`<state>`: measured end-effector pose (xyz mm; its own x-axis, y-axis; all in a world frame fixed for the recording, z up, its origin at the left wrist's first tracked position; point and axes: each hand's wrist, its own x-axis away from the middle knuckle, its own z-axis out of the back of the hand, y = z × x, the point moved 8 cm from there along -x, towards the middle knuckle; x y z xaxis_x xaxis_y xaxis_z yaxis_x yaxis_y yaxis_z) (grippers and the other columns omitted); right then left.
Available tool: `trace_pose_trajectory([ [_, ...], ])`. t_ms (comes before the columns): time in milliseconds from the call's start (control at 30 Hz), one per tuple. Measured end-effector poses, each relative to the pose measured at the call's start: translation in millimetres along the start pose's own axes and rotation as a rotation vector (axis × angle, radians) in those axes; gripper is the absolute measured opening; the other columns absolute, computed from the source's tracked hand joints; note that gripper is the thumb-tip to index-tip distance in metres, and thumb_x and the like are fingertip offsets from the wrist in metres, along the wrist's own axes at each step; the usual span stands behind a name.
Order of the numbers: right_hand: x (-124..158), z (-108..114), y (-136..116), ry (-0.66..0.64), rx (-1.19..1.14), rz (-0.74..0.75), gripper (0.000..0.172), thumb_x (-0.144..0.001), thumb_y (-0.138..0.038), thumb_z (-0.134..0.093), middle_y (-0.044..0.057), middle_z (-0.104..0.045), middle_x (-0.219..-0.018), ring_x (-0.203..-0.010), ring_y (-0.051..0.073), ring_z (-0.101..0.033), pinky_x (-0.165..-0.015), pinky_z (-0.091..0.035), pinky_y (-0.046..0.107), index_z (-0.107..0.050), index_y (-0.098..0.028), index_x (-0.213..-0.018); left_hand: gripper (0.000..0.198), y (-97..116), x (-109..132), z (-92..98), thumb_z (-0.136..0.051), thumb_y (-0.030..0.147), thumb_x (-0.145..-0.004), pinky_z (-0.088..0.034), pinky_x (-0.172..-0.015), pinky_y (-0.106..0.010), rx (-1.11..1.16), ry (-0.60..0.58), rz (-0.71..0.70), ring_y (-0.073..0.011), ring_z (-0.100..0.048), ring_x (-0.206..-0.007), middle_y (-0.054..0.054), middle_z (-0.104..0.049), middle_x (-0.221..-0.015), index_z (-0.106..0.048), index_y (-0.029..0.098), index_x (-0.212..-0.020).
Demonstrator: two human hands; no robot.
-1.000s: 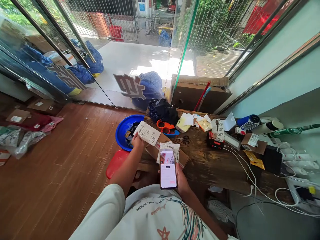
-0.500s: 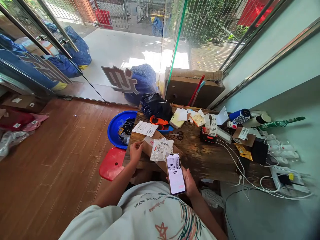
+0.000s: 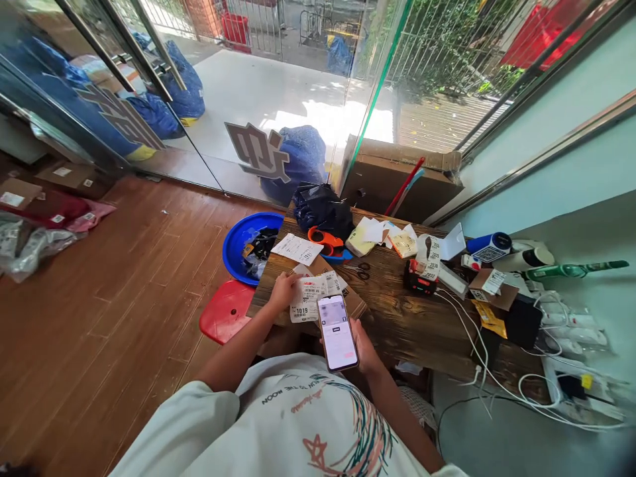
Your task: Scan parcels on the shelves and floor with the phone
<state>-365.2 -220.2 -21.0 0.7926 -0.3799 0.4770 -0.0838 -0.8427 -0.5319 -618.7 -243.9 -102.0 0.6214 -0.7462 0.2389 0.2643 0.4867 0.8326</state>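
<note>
My right hand [image 3: 366, 348] is closed around a smartphone [image 3: 338, 332], held upright with its lit screen facing me. My left hand [image 3: 283, 291] is closed at the left edge of a printed shipping label [image 3: 307, 306] numbered 1019; the fingertips are partly hidden. Behind the phone's top lies a second labelled white piece [image 3: 334, 282], partly covered. Both rest over a flat brown cardboard piece [image 3: 354, 306] on the table. Beyond my left hand is a white printed slip [image 3: 298, 249].
On the wooden table [image 3: 392, 318] are scissors [image 3: 364, 267], an orange-and-blue tape dispenser [image 3: 325, 238], a black bag [image 3: 322, 211] and a label printer [image 3: 421, 277]. White cables [image 3: 460, 324] run on the right. A blue basin [image 3: 238, 242] and red stool [image 3: 226, 311] stand left.
The label numbered 1019 now shows beside my left hand, which was at the cardboard's left edge. The phone has shifted left and up, and its screen picture differs. The whole view has swung left.
</note>
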Motion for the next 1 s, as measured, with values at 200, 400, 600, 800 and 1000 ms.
trace_pose_trajectory([
  [200,-21,-30,23,-0.048,-0.018,-0.043,0.062,-0.081,-0.069,-0.057,0.011,-0.072,-0.11,-0.088,0.029,-0.071,-0.074,-0.057,0.041,-0.059,-0.023,-0.122,0.042,-32,8,5.1,-0.058,0.019,-0.083,-0.039,-0.1,-0.04,0.07,0.133,0.061,-0.026,-0.054,-0.11,-0.013,-0.058,-0.113,-0.059,0.015,-0.125],
  [400,-23,-53,35,-0.085,-0.037,-0.057,0.064,-0.083,-0.068,-0.056,0.011,-0.073,-0.103,-0.084,0.028,-0.071,-0.07,-0.058,0.041,-0.055,-0.022,-0.128,0.057,-67,31,5.5,-0.058,0.03,-0.087,-0.04,-0.1,-0.042,0.185,0.247,0.196,-0.0259,-0.053,-0.114,-0.016,-0.052,-0.118,-0.04,0.014,-0.138],
  [600,-21,-59,42,-0.103,-0.042,-0.066,0.061,-0.087,-0.066,-0.052,0.011,-0.072,-0.107,-0.086,0.028,-0.071,-0.075,-0.058,0.042,-0.051,-0.024,-0.132,0.056,-85,39,0.7,-0.063,0.037,-0.085,-0.046,-0.094,-0.042,0.313,0.21,0.265,-0.0266,-0.056,-0.11,-0.015,-0.059,-0.112,-0.043,0.015,-0.133],
  [800,-19,-63,41,-0.106,-0.041,-0.052,0.06,-0.087,-0.064,-0.053,0.01,-0.071,-0.112,-0.09,0.028,-0.071,-0.08,-0.056,0.043,-0.051,-0.024,-0.132,0.057,-87,43,-4.3,-0.065,0.043,-0.083,-0.049,-0.088,-0.039,0.412,0.161,0.28,-0.0256,-0.061,-0.102,-0.014,-0.063,-0.109,-0.047,0.015,-0.129],
  [1000,-16,-62,41,-0.095,-0.039,-0.06,0.06,-0.088,-0.063,-0.053,0.012,-0.073,-0.106,-0.088,0.028,-0.071,-0.076,-0.057,0.042,-0.054,-0.02,-0.13,0.062,-86,47,-12.1,-0.065,0.049,-0.082,-0.051,-0.082,-0.037,0.454,0.11,0.301,-0.0244,-0.062,-0.097,-0.014,-0.064,-0.11,-0.045,0.015,-0.13],
])
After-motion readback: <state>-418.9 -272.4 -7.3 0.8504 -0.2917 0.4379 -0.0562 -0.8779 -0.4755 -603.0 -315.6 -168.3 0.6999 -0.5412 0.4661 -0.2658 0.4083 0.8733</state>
